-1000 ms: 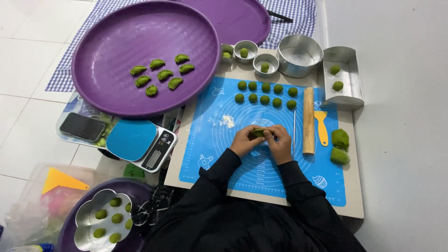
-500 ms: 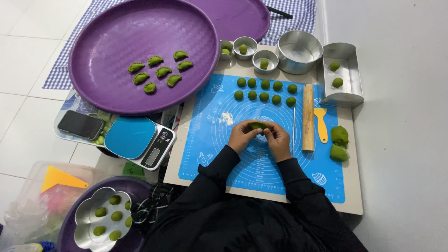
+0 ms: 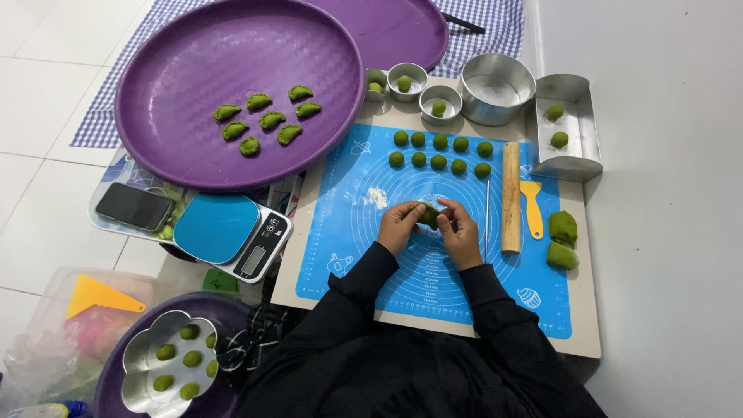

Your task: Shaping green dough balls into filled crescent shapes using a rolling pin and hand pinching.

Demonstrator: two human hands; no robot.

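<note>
Dough piece (image 3: 428, 214) mid-mat, rolling pin (image 3: 511, 197) beside

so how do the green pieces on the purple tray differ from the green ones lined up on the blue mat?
Shape: the pieces on the purple tray are folded crescents with pinched edges; those on the blue mat are plain round balls.
Count: seven crescents, ten balls.
Layout: the crescents lie in loose, slanted rows; the balls sit in two neat rows of five.
Both are the same green dough, like the piece pinched between the left hand and right hand.

We see bright, even light with only soft shadows, faint glare on the round metal tin (image 3: 496, 87), sharp focus throughout, and slight bending at the edges.
</note>
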